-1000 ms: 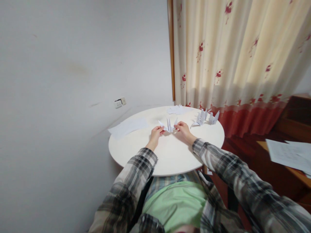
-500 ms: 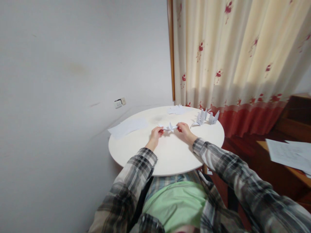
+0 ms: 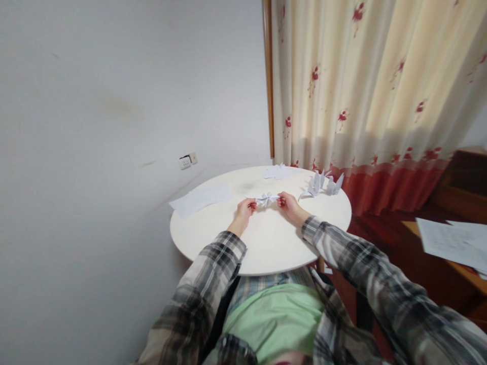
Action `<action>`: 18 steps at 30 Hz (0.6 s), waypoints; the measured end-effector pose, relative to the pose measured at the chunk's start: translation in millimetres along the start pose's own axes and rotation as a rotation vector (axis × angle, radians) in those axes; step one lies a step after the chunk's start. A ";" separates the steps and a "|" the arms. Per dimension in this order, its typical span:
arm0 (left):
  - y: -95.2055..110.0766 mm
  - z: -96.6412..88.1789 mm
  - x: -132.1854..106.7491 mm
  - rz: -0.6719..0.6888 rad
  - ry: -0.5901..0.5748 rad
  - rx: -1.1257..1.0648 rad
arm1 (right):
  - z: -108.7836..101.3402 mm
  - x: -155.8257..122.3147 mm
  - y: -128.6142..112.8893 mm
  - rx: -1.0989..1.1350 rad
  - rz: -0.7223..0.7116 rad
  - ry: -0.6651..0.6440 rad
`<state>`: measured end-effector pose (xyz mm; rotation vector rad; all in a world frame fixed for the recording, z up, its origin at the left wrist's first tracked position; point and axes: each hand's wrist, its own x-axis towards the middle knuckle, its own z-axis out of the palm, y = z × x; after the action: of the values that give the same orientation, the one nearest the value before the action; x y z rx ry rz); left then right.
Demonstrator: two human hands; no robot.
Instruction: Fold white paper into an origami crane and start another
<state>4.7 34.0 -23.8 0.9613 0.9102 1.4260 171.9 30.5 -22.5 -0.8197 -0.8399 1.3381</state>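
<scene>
A small white folded paper crane (image 3: 266, 198) is stretched flat between my two hands over the round white table (image 3: 266, 248). My left hand (image 3: 245, 209) pinches its left wing tip. My right hand (image 3: 288, 204) pinches the right wing tip. Both hands are closed, with plaid sleeves running back toward me.
Two finished paper cranes (image 3: 323, 184) stand at the table's far right. A flat white sheet (image 3: 201, 198) lies at the left, more folded paper (image 3: 277, 172) at the far edge. A wall is on the left, a curtain (image 3: 373, 86) behind, and a wooden desk with papers (image 3: 452, 242) at right.
The crane's wings stood upright a second ago; my hands have drawn apart and pulled them down flat and outward. The hands have risen slightly off the table.
</scene>
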 end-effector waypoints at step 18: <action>4.7 1.3 -3.6 -0.012 0.049 -0.012 | 3.1 -1.6 -4.7 0.058 0.080 0.013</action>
<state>4.4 30.2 -19.1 0.9141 0.9410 1.4490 171.4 28.7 -17.0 -0.8227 -0.7621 1.4194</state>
